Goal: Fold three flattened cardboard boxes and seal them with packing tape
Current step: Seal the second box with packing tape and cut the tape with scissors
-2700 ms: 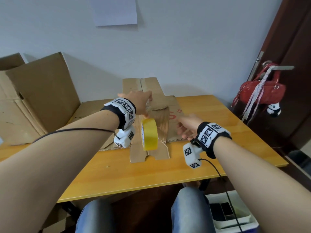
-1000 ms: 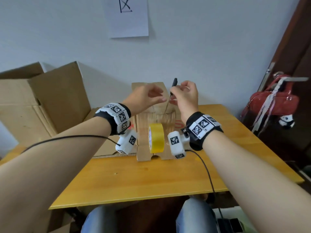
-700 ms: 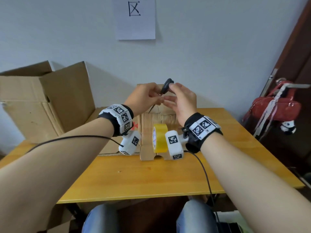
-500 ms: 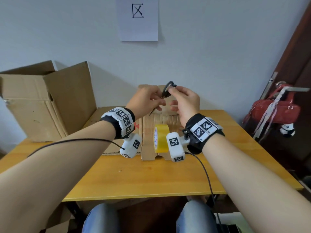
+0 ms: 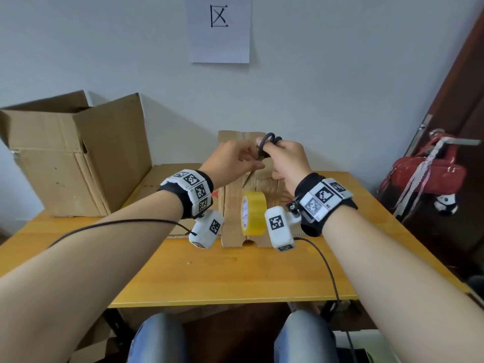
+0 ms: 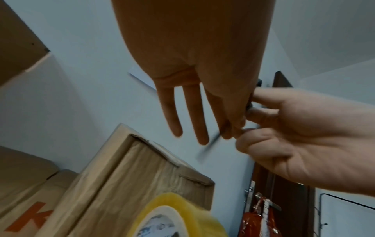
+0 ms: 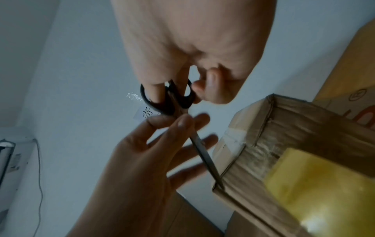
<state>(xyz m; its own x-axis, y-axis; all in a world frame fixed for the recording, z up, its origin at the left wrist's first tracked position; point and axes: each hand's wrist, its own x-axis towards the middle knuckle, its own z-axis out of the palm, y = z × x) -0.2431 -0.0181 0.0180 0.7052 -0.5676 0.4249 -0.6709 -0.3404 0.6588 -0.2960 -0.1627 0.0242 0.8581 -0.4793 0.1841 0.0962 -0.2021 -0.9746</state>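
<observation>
table (image 5: 235, 279) smooth yellow wood, bearing all | flattened cardboard boxes (image 5: 230, 205) lying mid-table, creased brown corrugate | tape roll (image 5: 253, 216) yellow, standing on edge on them | right hand (image 5: 286, 161) raised, fingers hooking through black loops of scissors (image 7: 168, 99) | left hand (image 5: 230, 161) raised, pinching the steel blades, other fingers straight

Black-handled scissors (image 5: 265, 148) with grey blades are showing above a yellow tape roll (image 5: 253, 213) and brown cardboard (image 5: 230, 224) printed in orange-red. Black wristbands (image 5: 324, 203) are carrying white blocks with black square patterns; right of the right hand, a red bag (image 5: 424, 176) is hanging.
</observation>
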